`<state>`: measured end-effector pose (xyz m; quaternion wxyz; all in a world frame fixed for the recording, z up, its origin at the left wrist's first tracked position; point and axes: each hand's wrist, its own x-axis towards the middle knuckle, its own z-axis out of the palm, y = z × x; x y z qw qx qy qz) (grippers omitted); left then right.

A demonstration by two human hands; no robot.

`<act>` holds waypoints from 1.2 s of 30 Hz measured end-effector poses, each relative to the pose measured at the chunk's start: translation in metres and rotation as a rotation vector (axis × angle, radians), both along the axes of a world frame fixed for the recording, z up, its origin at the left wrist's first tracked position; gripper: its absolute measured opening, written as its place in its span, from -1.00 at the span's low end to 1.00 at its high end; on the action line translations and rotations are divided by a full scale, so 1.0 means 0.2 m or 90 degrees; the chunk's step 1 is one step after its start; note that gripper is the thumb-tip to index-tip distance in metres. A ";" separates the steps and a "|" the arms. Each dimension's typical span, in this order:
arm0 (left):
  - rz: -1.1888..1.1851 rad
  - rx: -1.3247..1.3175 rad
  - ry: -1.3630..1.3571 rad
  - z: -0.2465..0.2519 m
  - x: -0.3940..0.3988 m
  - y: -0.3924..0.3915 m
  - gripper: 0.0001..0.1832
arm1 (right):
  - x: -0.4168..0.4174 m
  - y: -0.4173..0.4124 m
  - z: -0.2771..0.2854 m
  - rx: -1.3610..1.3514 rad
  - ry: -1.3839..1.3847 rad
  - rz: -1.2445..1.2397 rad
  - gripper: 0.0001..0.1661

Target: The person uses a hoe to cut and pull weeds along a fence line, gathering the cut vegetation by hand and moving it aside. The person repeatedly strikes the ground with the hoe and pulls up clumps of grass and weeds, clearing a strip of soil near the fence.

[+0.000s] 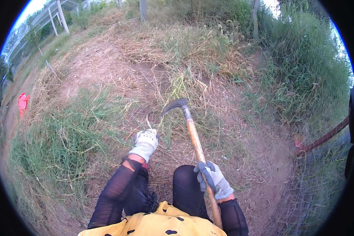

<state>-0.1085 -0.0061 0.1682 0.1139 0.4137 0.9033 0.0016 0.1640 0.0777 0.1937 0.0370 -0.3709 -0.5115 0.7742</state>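
My right hand [214, 180], in a grey-and-white work glove, is wrapped around the long wooden handle [196, 140] of a sickle. Its curved dark metal blade [174, 103] reaches left over the weeds, with the tip above and just right of my left hand [146, 140]. That hand, gloved too, is closed with its back towards me. A few thin grass stems [148, 122] stick out of the top of the fist; its fingers are mostly hidden. Yellow-green grass [179, 85] lies just beyond the blade.
A heap of green weeds [62, 144] spreads on the left. Tall grass [306, 73] grows along wire netting on the right, where a rusty metal bar [324, 137] juts in. A red object [23, 103] lies far left. Posts [143, 10] stand at the back.
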 end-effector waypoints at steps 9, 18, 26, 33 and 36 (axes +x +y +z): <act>-0.168 -0.052 0.015 0.04 0.05 -0.08 -0.77 | 0.02 -0.05 -0.03 0.010 -0.100 0.013 -0.63; -0.298 -0.057 0.064 0.01 0.10 -0.05 -0.79 | -0.07 -0.16 -0.22 0.156 -0.173 0.082 -0.72; -0.369 0.032 0.006 0.09 0.29 -0.14 -0.82 | 0.56 -0.40 0.10 0.006 -0.252 -0.060 -0.62; -0.291 0.305 -0.022 0.19 0.35 -0.08 -0.85 | 0.42 0.05 0.06 0.033 -0.107 -0.219 -0.56; -0.177 0.458 -0.077 0.18 0.25 -0.04 -0.82 | 0.25 0.37 -0.05 0.114 -0.183 -0.202 -0.50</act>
